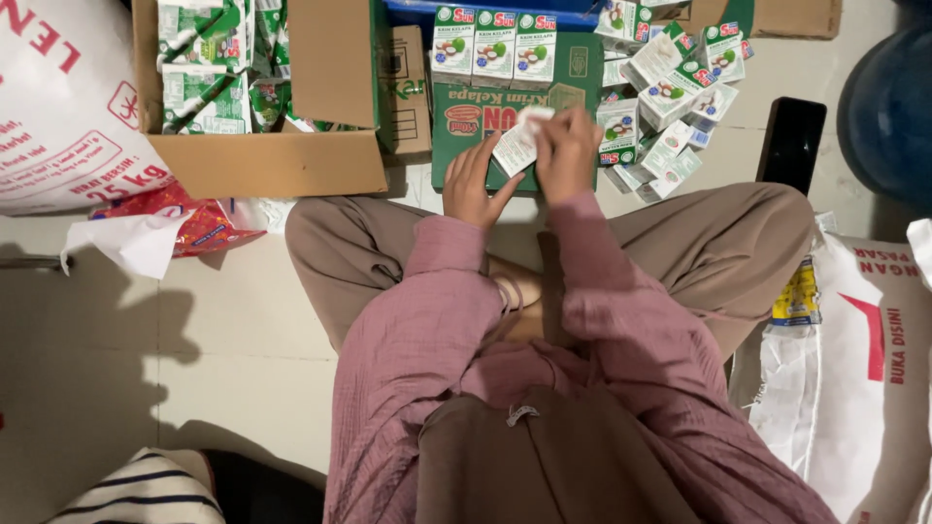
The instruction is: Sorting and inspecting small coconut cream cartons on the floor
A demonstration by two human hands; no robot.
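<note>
One small white carton [516, 146] sat between both hands, held just above a flattened green box [485, 116] on the floor. The right hand [566, 153] was closed on its upper end, fingers pinching it; the left hand [473, 184] lay half open against its lower edge, steadying it. Three cartons [494, 44] stood upright in a neat row at the far edge of the green box, so a few looked already placed. A loose heap of cartons [670, 92] lay to the right, seemingly yet to be handled. An open cardboard box [267, 160] with green packs stood to the left.
</note>
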